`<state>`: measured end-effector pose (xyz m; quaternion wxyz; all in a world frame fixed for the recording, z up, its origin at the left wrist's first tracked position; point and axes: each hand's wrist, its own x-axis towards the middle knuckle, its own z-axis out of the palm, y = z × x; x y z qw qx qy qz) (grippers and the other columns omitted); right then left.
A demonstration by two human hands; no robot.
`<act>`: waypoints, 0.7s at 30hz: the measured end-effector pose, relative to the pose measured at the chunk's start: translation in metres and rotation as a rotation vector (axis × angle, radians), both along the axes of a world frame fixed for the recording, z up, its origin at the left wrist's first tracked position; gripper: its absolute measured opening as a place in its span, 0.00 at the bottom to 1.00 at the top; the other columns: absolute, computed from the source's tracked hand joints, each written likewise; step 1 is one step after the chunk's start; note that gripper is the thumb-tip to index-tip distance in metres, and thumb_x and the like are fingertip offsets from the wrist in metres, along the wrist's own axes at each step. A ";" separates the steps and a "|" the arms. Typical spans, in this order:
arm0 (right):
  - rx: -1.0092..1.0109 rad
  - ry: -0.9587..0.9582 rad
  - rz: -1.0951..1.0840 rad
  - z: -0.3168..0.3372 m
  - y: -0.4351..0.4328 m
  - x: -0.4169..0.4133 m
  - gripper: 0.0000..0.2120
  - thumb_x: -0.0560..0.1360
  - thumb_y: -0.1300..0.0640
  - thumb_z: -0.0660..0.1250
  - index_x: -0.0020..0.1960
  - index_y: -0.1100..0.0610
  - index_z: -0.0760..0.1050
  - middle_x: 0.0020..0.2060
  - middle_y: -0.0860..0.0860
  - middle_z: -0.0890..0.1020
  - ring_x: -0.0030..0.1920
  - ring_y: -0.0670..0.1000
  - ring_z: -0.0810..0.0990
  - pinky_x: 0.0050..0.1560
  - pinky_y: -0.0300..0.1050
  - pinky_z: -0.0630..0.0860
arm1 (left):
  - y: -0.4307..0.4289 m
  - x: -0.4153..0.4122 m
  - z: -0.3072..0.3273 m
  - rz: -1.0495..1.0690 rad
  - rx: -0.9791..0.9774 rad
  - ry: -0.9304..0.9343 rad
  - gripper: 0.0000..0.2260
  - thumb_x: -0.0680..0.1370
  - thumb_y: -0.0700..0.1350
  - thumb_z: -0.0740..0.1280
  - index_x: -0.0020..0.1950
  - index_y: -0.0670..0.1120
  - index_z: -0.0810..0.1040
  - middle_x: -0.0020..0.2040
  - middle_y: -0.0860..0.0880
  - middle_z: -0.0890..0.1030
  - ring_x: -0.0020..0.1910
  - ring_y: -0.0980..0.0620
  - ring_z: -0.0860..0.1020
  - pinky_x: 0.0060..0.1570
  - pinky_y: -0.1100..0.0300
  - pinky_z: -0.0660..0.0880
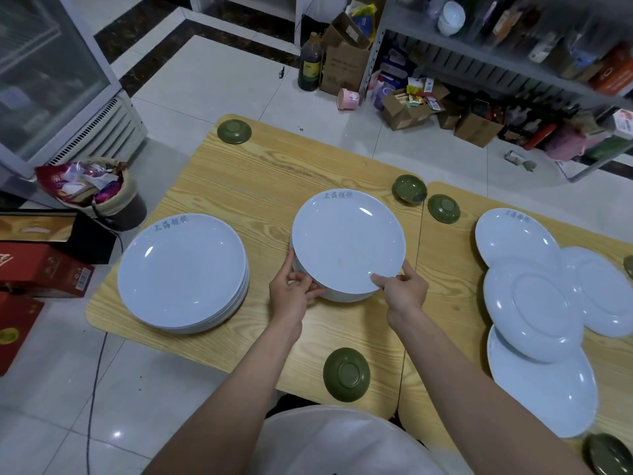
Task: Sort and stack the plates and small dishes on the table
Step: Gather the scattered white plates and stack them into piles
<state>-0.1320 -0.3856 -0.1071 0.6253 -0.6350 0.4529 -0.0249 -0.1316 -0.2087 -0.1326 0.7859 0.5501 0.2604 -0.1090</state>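
Note:
A short stack of white plates (347, 240) is held above the middle of the wooden table (260, 173). My left hand (291, 289) grips its near left edge from below, and my right hand (404, 287) pinches the near right rim. A taller stack of white plates (183, 270) stands at the left. Several loose white plates (534, 310) overlap at the right, one upside down. Small green dishes lie scattered: one at the far corner (234, 131), two behind the held stack (409, 189) (444, 208), one upside down at the near edge (346, 374).
A second table (452, 303) joins on the right; another green dish (608, 454) sits at its near edge. A full rubbish bin (99, 193) and red boxes (41, 269) stand left of the table. Shelving with cartons and bottles (496, 63) lines the far right.

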 end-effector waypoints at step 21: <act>-0.752 0.026 0.915 0.071 -0.092 -0.064 0.34 0.78 0.46 0.68 0.79 0.52 0.58 0.77 0.53 0.63 0.76 0.53 0.61 0.73 0.46 0.60 | -0.066 -0.012 0.070 -0.708 1.108 -0.633 0.20 0.81 0.49 0.63 0.73 0.48 0.71 0.70 0.50 0.73 0.71 0.50 0.65 0.68 0.54 0.64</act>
